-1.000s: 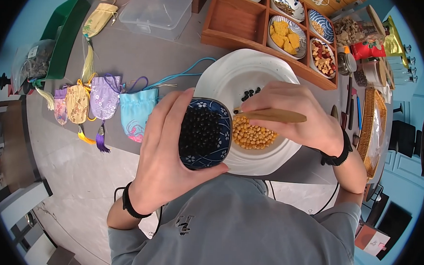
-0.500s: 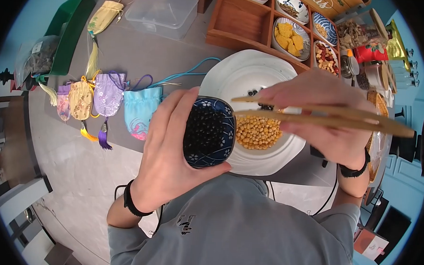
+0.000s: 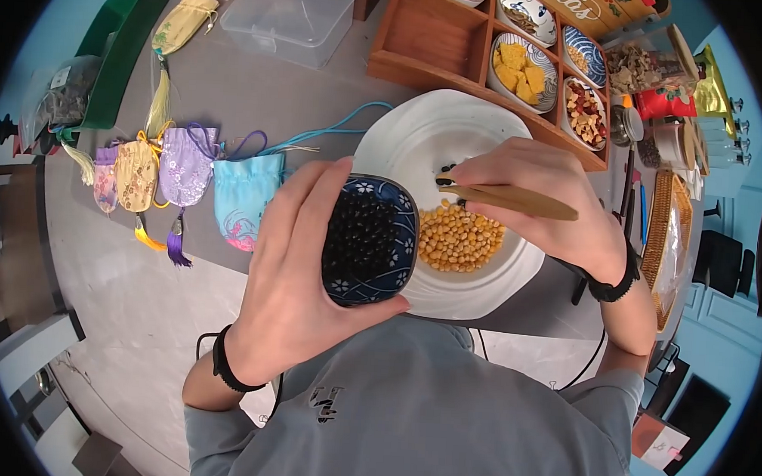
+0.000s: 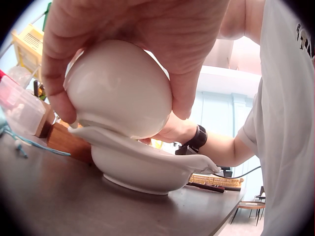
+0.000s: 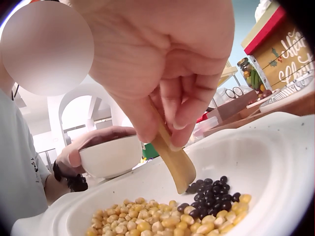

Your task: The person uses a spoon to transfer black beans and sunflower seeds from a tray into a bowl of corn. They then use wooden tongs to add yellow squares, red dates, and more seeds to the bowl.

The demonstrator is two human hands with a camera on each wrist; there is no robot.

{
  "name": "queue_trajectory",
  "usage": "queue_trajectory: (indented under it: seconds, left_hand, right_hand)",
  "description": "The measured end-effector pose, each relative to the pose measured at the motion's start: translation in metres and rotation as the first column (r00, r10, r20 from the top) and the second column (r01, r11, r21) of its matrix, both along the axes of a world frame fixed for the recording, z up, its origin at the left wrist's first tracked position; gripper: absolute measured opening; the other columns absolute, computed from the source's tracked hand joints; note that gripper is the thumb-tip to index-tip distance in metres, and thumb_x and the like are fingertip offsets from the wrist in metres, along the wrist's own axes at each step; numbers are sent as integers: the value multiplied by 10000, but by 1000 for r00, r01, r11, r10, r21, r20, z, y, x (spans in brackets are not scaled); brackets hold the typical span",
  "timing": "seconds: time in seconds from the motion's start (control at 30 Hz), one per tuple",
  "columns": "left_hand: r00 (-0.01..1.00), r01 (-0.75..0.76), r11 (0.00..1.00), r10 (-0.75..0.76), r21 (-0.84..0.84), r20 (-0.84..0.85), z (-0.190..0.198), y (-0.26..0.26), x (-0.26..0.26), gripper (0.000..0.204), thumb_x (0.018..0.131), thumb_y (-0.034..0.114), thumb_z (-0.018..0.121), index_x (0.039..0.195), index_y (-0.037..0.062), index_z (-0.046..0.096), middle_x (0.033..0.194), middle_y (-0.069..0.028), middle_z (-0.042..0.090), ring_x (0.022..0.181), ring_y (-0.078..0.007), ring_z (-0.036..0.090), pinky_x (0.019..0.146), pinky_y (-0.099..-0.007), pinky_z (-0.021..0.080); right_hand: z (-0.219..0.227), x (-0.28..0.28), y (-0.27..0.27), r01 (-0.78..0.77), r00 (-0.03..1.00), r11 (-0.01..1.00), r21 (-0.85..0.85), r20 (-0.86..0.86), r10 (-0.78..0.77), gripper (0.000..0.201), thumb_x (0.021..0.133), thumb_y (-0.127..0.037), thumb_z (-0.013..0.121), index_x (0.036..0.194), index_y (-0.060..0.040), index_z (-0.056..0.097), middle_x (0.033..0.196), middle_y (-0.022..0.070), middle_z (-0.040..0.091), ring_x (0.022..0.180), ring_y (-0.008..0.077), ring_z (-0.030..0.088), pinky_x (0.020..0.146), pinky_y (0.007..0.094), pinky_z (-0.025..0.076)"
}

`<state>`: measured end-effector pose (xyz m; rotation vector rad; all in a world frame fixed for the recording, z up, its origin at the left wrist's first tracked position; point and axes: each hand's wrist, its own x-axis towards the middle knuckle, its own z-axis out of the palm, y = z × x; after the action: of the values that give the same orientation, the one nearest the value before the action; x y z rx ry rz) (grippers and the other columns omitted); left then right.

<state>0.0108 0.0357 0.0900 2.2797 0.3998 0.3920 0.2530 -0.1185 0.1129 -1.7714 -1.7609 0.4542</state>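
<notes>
My left hand (image 3: 289, 268) grips a small bowl, white outside and blue-patterned inside (image 3: 405, 239), with black beans (image 3: 359, 241) in it. The bowl is close over the left rim of a large white dish (image 3: 395, 140). Inside the dish lie yellow corn kernels (image 3: 458, 240) and a smaller heap of black beans (image 5: 210, 199). With thumb and fingers, my right hand (image 3: 543, 190) pinches wooden tongs (image 5: 174, 164), whose tips point down at the edge of that heap. The hand hides part of the tongs.
Behind the dish stands a divided wooden tray (image 3: 430, 38) with small filled bowls. Drawstring pouches (image 3: 250, 197) lie to the left, below a clear plastic box (image 3: 289, 18). Jars (image 3: 653, 67) and a wicker basket (image 3: 669, 244) are on the right.
Half a second ago the tongs were spread and raised, tips by the small bowl's right edge. The right hand has since lowered them into the dish beside the black beans. The left hand stays nearly still.
</notes>
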Motion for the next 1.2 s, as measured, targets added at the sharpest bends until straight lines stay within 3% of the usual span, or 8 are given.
queue_trajectory:
  seconds: [0.3, 0.43, 0.53, 0.63, 0.73, 0.83, 0.93, 1.2]
  left_hand:
    - [1000, 9, 1000, -9, -5, 0, -2, 1, -1, 1219, 461, 245, 1015, 1492, 19, 405, 1475, -211, 448, 1319, -379, 505, 1086, -458, 442]
    - [999, 30, 999, -29, -24, 21, 0, 1, -1, 1194, 486, 197, 1001, 1494, 2, 392, 1433, -220, 432, 1308, -418, 475, 1078, -481, 433]
    - [999, 34, 999, -33, -24, 37, -1, 1, 0, 1195, 485, 200, 1001, 1494, 3, 391, 1436, -220, 431, 1307, -419, 477, 1076, -482, 435]
    - [999, 30, 999, -29, -38, 25, 0, 1, 1, 1195, 487, 203, 1002, 1495, 6, 390, 1438, -220, 431, 1313, -417, 472, 1078, -483, 433]
    - [1000, 26, 999, -26, -27, 0, 1, 1, 0, 1194, 492, 205, 1000, 1498, 7, 388, 1439, -218, 433, 1320, -415, 465, 1084, -483, 428]
    - [1000, 26, 999, -26, -30, 10, 2, 0, 0, 1190, 499, 206, 998, 1500, 6, 385, 1441, -217, 431, 1326, -413, 458, 1090, -485, 421]
    - [999, 31, 999, -30, -35, 15, 0, 0, 0, 1188, 504, 208, 997, 1500, 4, 383, 1446, -216, 428, 1326, -412, 458, 1090, -488, 419]
    - [1000, 19, 999, -19, -31, 1, 1, 0, 0, 1197, 493, 213, 1001, 1500, 9, 387, 1460, -210, 428, 1334, -404, 464, 1093, -477, 426]
  right_hand:
    - [1, 0, 0, 3, 1000, 999, 40, -30, -2, 208, 828, -88, 793, 1013, -20, 727, 894, 100, 723, 803, 289, 681, 690, 387, 530]
    - [35, -6, -1, 124, 989, 990, 67, -91, -118, 192, 793, -76, 824, 974, -31, 781, 873, 75, 751, 766, 221, 696, 656, 344, 529]
    - [47, -15, 2, -36, 975, 986, 165, -210, 71, 215, 746, -48, 836, 925, 33, 748, 944, 189, 771, 813, 295, 739, 704, 386, 559]
    - [65, -25, 12, -84, 990, 996, -3, -110, 83, 258, 750, -35, 830, 980, 30, 733, 962, 221, 766, 824, 330, 744, 724, 413, 563]
    - [48, -14, 7, -29, 996, 987, 160, -75, 42, 246, 772, -40, 820, 988, 34, 730, 1000, 196, 770, 856, 274, 742, 695, 364, 561]
    - [46, -6, 5, 43, 999, 992, 119, 7, -45, 221, 820, -60, 805, 1016, 22, 746, 1016, 143, 774, 824, 186, 721, 634, 271, 536]
    - [26, -3, 4, 221, 971, 975, 16, -94, -219, 217, 850, -78, 795, 1061, -42, 757, 925, 68, 751, 809, 186, 718, 657, 284, 541]
    - [8, 1, 4, 189, 976, 975, -115, -91, -200, 122, 893, -83, 752, 1005, -35, 753, 1015, 27, 754, 740, 155, 661, 560, 264, 480]
